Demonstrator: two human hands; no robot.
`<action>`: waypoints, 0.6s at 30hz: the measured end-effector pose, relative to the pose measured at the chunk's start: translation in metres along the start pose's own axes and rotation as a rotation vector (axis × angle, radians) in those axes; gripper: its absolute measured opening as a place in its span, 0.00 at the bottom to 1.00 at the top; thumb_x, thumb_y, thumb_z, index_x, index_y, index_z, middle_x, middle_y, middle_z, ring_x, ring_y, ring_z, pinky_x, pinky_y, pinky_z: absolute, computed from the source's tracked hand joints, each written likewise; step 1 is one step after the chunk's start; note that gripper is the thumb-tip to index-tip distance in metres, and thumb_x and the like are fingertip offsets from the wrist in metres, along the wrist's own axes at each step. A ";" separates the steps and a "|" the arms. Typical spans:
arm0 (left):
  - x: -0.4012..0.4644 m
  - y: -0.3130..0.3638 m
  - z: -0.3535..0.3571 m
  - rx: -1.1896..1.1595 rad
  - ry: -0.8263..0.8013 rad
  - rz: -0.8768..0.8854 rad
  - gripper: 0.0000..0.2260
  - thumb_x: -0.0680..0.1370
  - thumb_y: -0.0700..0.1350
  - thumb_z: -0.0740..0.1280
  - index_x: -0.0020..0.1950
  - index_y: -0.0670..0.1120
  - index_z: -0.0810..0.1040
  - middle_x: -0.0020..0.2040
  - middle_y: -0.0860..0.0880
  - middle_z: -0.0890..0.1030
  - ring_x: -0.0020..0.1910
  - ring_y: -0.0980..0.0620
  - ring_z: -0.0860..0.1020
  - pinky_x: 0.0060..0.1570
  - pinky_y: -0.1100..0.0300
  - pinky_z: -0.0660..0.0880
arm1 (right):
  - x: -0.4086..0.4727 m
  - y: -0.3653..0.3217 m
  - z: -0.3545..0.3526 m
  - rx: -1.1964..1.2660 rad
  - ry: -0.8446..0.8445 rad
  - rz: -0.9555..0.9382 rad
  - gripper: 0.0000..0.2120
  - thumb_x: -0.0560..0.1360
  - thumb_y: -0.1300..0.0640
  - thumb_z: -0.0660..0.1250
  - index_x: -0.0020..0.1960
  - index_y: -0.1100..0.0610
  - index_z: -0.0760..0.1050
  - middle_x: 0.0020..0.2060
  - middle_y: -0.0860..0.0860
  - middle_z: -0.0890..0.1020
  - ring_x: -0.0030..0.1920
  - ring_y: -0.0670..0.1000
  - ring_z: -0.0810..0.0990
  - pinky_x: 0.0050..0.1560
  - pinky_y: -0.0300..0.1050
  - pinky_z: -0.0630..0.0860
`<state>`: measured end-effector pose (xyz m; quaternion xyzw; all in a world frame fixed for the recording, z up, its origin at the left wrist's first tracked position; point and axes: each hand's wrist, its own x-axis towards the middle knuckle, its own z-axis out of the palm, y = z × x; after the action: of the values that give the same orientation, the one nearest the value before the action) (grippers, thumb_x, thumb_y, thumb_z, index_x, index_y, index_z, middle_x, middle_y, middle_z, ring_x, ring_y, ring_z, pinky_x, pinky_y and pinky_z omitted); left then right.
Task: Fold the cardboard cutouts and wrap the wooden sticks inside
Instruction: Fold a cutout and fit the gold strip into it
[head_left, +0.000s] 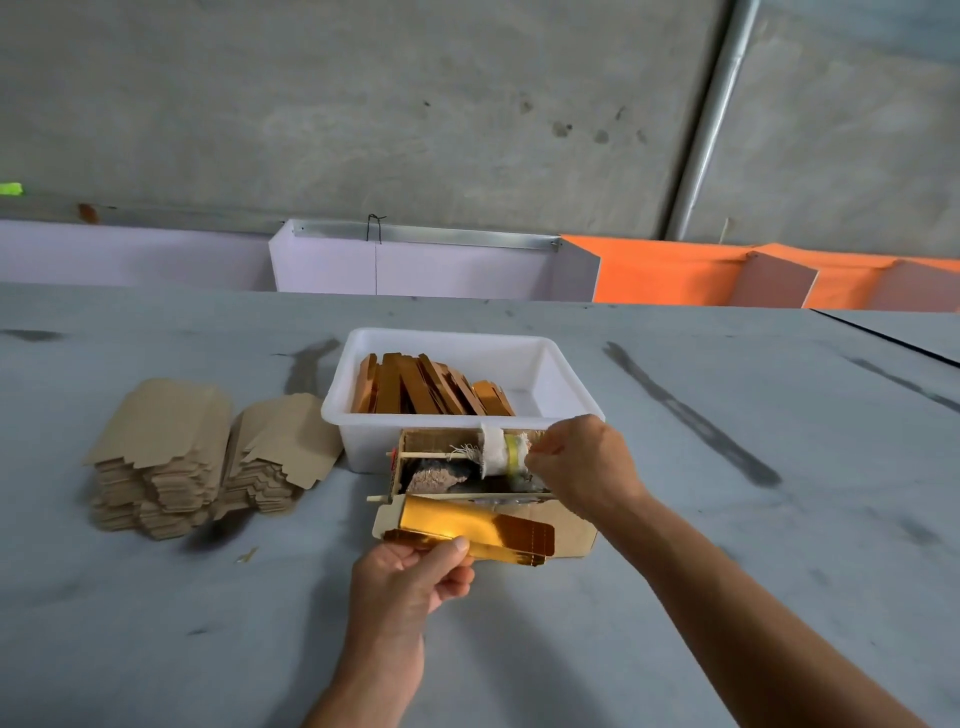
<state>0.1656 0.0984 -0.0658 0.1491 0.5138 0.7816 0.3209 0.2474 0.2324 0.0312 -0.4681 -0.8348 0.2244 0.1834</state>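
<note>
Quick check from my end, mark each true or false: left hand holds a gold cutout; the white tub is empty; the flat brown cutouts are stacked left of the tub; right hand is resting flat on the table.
1. The left hand holds a gold cutout. True.
2. The white tub is empty. False: gold folded pieces lie in it.
3. The brown cutout stacks lie left of the tub. True.
4. The right hand rests flat on the table. False: it is raised at the cloth-wrapped roller in the small cardboard box.

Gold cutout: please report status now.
Left hand pinches gold cutout, half folded. Right hand at cloth roller. Nothing in the way.
</note>
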 end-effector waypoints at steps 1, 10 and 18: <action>0.000 0.000 -0.001 0.002 0.004 -0.001 0.02 0.69 0.32 0.71 0.39 0.35 0.79 0.30 0.40 0.80 0.27 0.48 0.78 0.29 0.59 0.77 | 0.004 -0.004 0.004 -0.026 -0.033 0.010 0.10 0.75 0.58 0.66 0.54 0.58 0.80 0.47 0.52 0.82 0.42 0.51 0.79 0.33 0.39 0.75; -0.001 0.002 -0.005 0.009 0.027 -0.011 0.04 0.69 0.33 0.71 0.41 0.34 0.79 0.31 0.39 0.81 0.27 0.48 0.79 0.32 0.57 0.76 | 0.015 -0.008 0.024 -0.092 -0.083 0.125 0.15 0.72 0.56 0.70 0.56 0.59 0.73 0.47 0.54 0.78 0.50 0.53 0.79 0.51 0.49 0.79; 0.000 0.001 -0.005 0.023 0.034 -0.017 0.03 0.70 0.33 0.71 0.41 0.34 0.78 0.31 0.40 0.81 0.27 0.49 0.78 0.32 0.57 0.75 | 0.017 -0.002 0.030 0.012 -0.054 0.186 0.14 0.72 0.61 0.70 0.56 0.59 0.74 0.47 0.54 0.79 0.48 0.54 0.80 0.49 0.50 0.81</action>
<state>0.1621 0.0948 -0.0668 0.1349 0.5295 0.7752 0.3171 0.2223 0.2400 0.0085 -0.5360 -0.7912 0.2579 0.1418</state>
